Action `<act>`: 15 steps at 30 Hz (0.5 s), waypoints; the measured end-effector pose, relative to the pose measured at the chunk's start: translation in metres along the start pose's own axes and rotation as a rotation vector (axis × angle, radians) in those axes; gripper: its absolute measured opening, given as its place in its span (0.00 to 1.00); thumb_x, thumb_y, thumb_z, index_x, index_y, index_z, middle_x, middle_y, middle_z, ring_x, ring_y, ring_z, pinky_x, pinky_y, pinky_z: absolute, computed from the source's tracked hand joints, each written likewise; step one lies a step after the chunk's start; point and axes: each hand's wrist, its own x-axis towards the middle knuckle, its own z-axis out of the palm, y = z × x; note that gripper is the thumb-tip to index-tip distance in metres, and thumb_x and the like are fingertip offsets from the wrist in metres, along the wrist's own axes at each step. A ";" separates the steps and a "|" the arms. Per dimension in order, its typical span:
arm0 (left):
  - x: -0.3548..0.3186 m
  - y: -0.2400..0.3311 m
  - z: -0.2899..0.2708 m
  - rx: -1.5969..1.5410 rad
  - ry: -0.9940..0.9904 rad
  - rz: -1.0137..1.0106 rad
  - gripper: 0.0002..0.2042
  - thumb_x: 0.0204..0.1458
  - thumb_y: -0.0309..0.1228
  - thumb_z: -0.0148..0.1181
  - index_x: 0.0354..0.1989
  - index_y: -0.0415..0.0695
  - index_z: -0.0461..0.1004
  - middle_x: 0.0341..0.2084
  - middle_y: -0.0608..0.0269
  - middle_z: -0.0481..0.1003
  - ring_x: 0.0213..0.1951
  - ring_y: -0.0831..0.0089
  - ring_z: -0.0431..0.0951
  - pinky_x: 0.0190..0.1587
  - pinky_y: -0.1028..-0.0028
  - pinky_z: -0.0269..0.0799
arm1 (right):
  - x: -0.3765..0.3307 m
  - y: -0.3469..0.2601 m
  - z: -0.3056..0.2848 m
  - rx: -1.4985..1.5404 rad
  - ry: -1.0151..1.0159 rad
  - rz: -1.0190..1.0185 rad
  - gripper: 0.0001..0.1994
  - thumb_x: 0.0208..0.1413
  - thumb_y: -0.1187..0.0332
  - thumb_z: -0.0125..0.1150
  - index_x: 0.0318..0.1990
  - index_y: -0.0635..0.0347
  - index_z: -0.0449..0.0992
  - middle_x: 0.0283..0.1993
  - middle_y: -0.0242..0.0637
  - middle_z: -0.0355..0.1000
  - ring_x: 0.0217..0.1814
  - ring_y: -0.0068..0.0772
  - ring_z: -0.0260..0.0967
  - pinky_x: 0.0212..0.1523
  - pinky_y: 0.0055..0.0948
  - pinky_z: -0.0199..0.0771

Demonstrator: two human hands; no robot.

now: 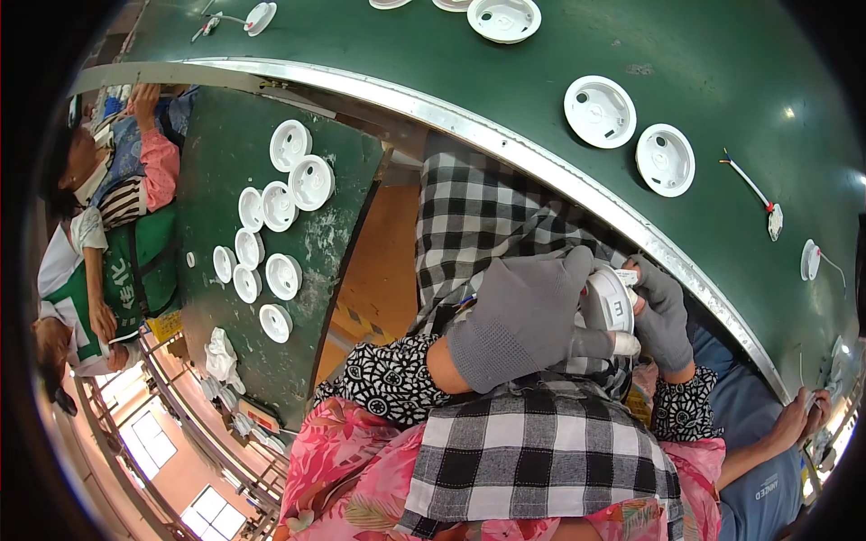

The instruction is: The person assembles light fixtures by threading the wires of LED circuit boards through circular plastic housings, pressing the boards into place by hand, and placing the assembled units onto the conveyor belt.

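Note:
A white round plastic housing is held above my lap, close to the metal edge of the green work surface. My left hand, in a grey glove with bare or taped fingertips, is closed round its left side. My right hand, gloved the same way, grips the right side, with fingers at the rim. A small white piece shows at the top of the housing by the right fingertips; whether it is part of the housing I cannot tell. The housing's lower side is partly hidden by my fingers.
White dish-shaped housings and a wired lamp socket lie on the green work surface, bordered by a metal edge. Several more housings stand on a green side table at left. Co-workers sit at left and right.

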 end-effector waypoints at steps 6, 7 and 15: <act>0.020 0.003 -0.019 0.069 0.439 0.327 0.35 0.31 0.59 0.72 0.41 0.44 0.73 0.29 0.57 0.72 0.35 0.60 0.75 0.39 0.61 0.70 | -0.013 0.006 -0.013 0.262 0.198 0.102 0.18 0.60 0.61 0.60 0.50 0.67 0.74 0.45 0.31 0.75 0.44 0.18 0.69 0.46 0.20 0.69; 0.017 -0.001 -0.028 0.054 0.539 0.413 0.33 0.38 0.60 0.66 0.41 0.43 0.73 0.34 0.60 0.70 0.32 0.61 0.73 0.38 0.57 0.68 | -0.016 0.006 -0.016 0.260 0.257 0.081 0.18 0.60 0.61 0.60 0.50 0.67 0.74 0.45 0.31 0.75 0.44 0.18 0.69 0.46 0.20 0.69; 0.016 0.015 0.006 -0.161 0.371 0.500 0.26 0.44 0.46 0.69 0.45 0.40 0.70 0.34 0.57 0.70 0.37 0.64 0.69 0.44 0.64 0.64 | -0.041 0.027 -0.046 0.976 0.277 0.004 0.21 0.54 0.77 0.60 0.58 0.67 0.70 0.52 0.37 0.74 0.53 0.26 0.72 0.53 0.28 0.76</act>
